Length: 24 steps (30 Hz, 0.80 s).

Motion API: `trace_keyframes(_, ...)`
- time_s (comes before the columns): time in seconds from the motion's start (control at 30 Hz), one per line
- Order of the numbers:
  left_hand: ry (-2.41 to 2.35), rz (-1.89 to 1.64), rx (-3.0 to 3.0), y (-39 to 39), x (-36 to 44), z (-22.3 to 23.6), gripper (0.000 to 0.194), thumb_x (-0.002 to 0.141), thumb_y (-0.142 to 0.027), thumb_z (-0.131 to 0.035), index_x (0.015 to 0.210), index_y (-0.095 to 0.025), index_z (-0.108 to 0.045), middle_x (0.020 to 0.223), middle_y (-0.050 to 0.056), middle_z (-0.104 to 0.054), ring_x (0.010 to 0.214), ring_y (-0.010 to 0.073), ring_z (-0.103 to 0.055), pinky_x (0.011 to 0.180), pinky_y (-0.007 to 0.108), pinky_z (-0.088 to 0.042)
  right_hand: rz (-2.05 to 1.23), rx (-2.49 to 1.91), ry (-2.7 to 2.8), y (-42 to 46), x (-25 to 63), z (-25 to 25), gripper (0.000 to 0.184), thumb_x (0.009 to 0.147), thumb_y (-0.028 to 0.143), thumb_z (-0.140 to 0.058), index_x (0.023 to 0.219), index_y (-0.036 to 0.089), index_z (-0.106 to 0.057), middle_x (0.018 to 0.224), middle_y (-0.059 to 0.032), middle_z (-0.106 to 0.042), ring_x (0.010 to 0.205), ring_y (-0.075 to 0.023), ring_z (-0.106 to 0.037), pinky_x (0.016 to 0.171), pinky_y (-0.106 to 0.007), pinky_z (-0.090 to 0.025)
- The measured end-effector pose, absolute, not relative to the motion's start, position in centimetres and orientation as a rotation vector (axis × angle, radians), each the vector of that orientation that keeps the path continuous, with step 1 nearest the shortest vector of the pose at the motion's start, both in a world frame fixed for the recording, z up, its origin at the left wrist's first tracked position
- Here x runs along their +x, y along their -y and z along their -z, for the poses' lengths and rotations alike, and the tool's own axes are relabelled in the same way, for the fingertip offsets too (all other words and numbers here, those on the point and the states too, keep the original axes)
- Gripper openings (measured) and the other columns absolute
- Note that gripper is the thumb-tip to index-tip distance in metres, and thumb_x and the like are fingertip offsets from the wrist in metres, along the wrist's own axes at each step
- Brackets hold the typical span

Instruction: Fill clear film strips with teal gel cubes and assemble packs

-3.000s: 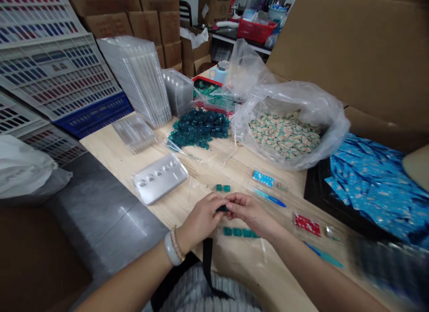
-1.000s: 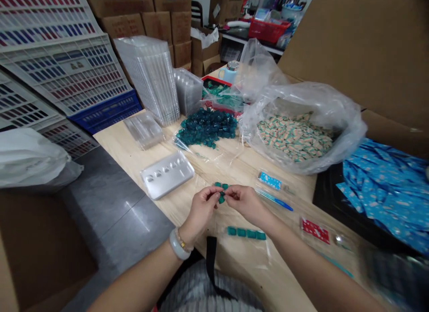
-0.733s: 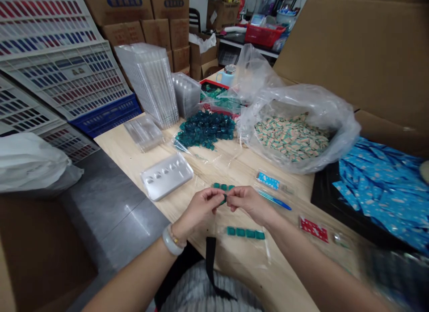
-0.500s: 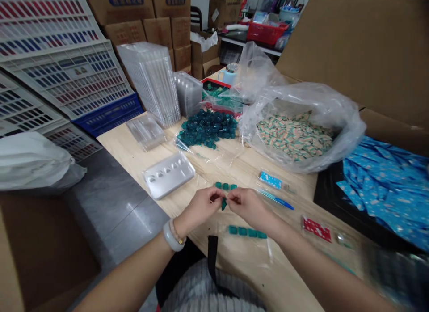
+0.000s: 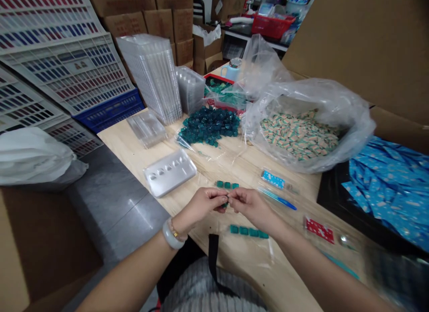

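Observation:
My left hand and my right hand meet over the near part of the table, fingertips pinched together on a small dark-green piece, mostly covered by the fingers. Just beyond them lies a short row of teal square pieces. Closer to my body, another row of teal squares rests on clear film. A white tray with several small moulded hollows is left of my hands. To the right is a blue pen-like tool, below a blue patterned card in clear plastic.
Farther back are a heap of dark-teal pieces, a plastic bag of beige-and-green pieces, and stacked clear trays. A red patterned card lies at right, near blue patterned sheets. An open carton stands at lower left.
The fingers have closed in tighter around the green piece, which shows less now. The left fingers have turned over it. The view has shifted slightly; the rows look unchanged.

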<state>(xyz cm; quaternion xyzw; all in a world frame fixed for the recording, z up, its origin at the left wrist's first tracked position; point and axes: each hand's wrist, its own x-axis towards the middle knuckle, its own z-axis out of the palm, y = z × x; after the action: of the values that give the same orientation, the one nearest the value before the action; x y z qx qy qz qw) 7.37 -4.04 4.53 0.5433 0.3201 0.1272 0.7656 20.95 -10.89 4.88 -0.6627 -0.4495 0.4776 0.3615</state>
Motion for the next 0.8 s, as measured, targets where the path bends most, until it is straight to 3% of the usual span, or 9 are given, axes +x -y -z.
trace_keyframes(0.2, -0.663, -0.311, 1.267, 3.9, 6.8, -4.4, 0.014, 0.067, -0.019, -0.055, 0.078, -0.012, -0.062, 0.062, -0.001, -0.055, 0.053, 0.0071, -0.049, 0.054, 0.02, -0.04, -1.103, -1.748, 1.259, 11.3, 20.6, -5.2, 0.012, 0.072, 0.022, -0.046, 0.064, 0.018, -0.054, 0.057, 0.0014, -0.05, 0.052, -0.0102, -0.044, 0.049, -0.023, -0.035)
trace_keyframes(0.37, -0.74, -0.316, 0.87, 4.8, 6.5, -3.2, 0.018, 0.063, -0.023, -0.061, 0.075, -0.011, -0.058, 0.061, -0.001, -0.055, 0.049, 0.0048, -0.047, 0.051, 0.018, -0.039, -0.857, -1.54, 1.523, 11.8, 19.8, -4.6, 0.022, 0.077, 0.022, -0.05, 0.097, 0.021, -0.056, 0.086, -0.0042, -0.055, 0.076, -0.0138, -0.051, 0.068, -0.027, -0.043)
trace_keyframes(0.53, -0.801, -0.394, 0.903, 4.6, 6.7, -2.1, 0.018, 0.069, -0.029, -0.057, 0.07, -0.011, -0.056, 0.052, -0.003, -0.049, 0.044, 0.0048, -0.043, 0.045, 0.018, -0.036, -0.759, -1.577, 1.538, 11.1, 19.7, -3.5, 0.016, 0.078, 0.02, -0.05, 0.092, 0.02, -0.058, 0.077, -0.0023, -0.054, 0.07, -0.0127, -0.053, 0.065, -0.027, -0.043)
trace_keyframes(0.6, -0.823, -0.434, 1.134, 3.8, 6.3, -1.7, 0.017, 0.073, -0.027, -0.052, 0.077, -0.012, -0.058, 0.058, -0.001, -0.054, 0.049, 0.0074, -0.048, 0.051, 0.021, -0.041, -0.714, -1.622, 1.573, 10.2, 20.0, -3.2, 0.014, 0.078, 0.021, -0.05, 0.09, 0.02, -0.058, 0.076, -0.0022, -0.055, 0.068, -0.0125, -0.053, 0.063, -0.026, -0.043)
trace_keyframes(0.67, -0.876, -0.519, 1.476, 3.0, 5.6, -1.1, 0.02, 0.075, -0.021, -0.049, 0.091, -0.013, -0.059, 0.077, 0.004, -0.061, 0.069, 0.0125, -0.055, 0.067, 0.027, -0.046, -0.607, -1.734, 1.638, 8.9, 20.3, -3.0, 0.013, 0.079, 0.021, -0.049, 0.088, 0.017, -0.058, 0.077, -0.0035, -0.055, 0.069, -0.0132, -0.053, 0.064, -0.026, -0.042)
trace_keyframes(0.73, -0.93, -0.617, 1.836, 2.6, 5.0, -0.4, 0.03, 0.074, -0.013, -0.049, 0.103, -0.015, -0.056, 0.098, 0.008, -0.059, 0.092, 0.0174, -0.052, 0.086, 0.035, -0.041, -0.464, -1.893, 1.797, 7.3, 20.5, -2.7, 0.013, 0.079, 0.021, -0.05, 0.085, 0.016, -0.059, 0.079, -0.0056, -0.057, 0.075, -0.0158, -0.052, 0.069, -0.029, -0.039)
trace_keyframes(0.8, -0.943, -0.632, 2.094, 2.5, 4.7, 0.4, 0.035, 0.072, -0.007, -0.047, 0.106, -0.014, -0.054, 0.108, 0.009, -0.054, 0.104, 0.0195, -0.046, 0.094, 0.038, -0.036, -0.347, -2.032, 2.006, 5.8, 20.4, -2.4, 0.012, 0.077, 0.023, -0.052, 0.082, 0.017, -0.061, 0.081, -0.0067, -0.058, 0.081, -0.0191, -0.05, 0.072, -0.033, -0.034)
